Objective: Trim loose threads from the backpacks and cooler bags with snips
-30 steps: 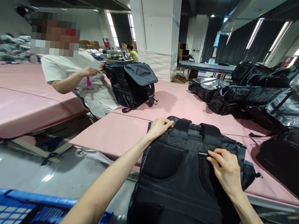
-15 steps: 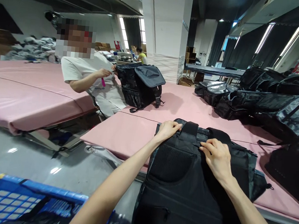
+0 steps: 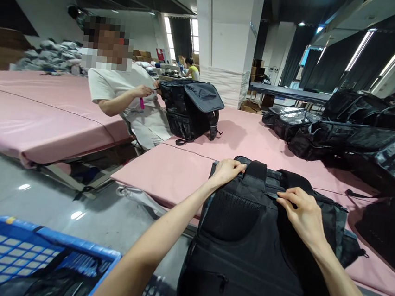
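Note:
A black backpack (image 3: 242,264) lies in front of me with its padded back panel up, partly over the table's near edge. My left hand (image 3: 229,172) is closed on the pack's top edge, left of the webbing top handle (image 3: 256,172). To the right of that handle, my right hand (image 3: 301,216) pinches thumb and fingertips together at a narrow slit-like seam across the top of the back panel. What sits between those fingertips is too small to make out. A shoulder strap (image 3: 295,180) passes just behind the right hand.
Across the pink-covered table (image 3: 146,173), a person (image 3: 119,87) handles an upright black backpack (image 3: 194,110). Several dark bags with silvery lining (image 3: 352,135) are piled on the right. A blue plastic crate (image 3: 79,243) with dark items stands at lower left.
My right hand has slid a little to the right along the seam, away from the top handle. The left hand keeps its place on the top edge. The view has shifted slightly.

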`<state>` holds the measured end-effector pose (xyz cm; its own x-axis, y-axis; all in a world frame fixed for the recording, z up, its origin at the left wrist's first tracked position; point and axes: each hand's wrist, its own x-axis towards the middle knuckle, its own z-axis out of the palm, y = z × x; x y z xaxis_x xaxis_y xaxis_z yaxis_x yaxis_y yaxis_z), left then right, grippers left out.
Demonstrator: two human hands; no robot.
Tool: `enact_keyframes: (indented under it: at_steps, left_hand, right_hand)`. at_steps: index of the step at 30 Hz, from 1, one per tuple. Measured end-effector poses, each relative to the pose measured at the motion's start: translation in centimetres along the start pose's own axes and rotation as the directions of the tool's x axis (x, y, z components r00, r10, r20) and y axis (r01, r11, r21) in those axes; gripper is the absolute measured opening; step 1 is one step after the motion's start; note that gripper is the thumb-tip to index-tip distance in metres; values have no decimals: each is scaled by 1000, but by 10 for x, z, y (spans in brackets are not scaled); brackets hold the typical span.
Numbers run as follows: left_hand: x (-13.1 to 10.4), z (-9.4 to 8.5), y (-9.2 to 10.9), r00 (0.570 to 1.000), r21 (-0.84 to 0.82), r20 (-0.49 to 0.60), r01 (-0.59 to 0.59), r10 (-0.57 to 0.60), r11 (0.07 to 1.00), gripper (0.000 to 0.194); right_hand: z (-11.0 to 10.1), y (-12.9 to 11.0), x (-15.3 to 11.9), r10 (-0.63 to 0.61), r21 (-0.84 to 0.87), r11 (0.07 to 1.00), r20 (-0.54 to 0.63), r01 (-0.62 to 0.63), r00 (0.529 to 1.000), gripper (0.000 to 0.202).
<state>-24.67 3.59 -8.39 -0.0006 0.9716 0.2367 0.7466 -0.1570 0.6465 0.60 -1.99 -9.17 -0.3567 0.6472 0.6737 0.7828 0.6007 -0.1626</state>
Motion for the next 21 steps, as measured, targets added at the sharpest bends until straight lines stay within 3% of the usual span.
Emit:
enact_keyframes:
  at_steps: [6, 11, 15, 18, 21]
  left_hand:
    - [0, -1, 2, 1000, 0, 4, 24, -24, 1000, 37]
    - [-1, -1, 1, 1000, -37, 3, 25, -25, 999, 38]
    - [3, -1, -3, 1000, -44, 13, 22, -22, 999, 39]
    - [1, -5, -5, 1000, -53, -25, -18, 17, 998, 33]
    - [-16, -5, 0, 970, -6, -207, -129, 125, 992, 24]
  right_hand:
    - [4, -3, 4, -35, -34, 999, -34, 34, 999, 22]
    - [4, -3, 3, 22, 39, 999, -29, -21, 999, 25]
    - [7, -4, 4, -21, -11, 1000, -35, 20, 999, 24]
    - [6, 0, 7, 134, 160, 979, -47, -125, 990, 20]
    - [0, 13, 1, 371, 368, 877, -109, -310, 922, 21]
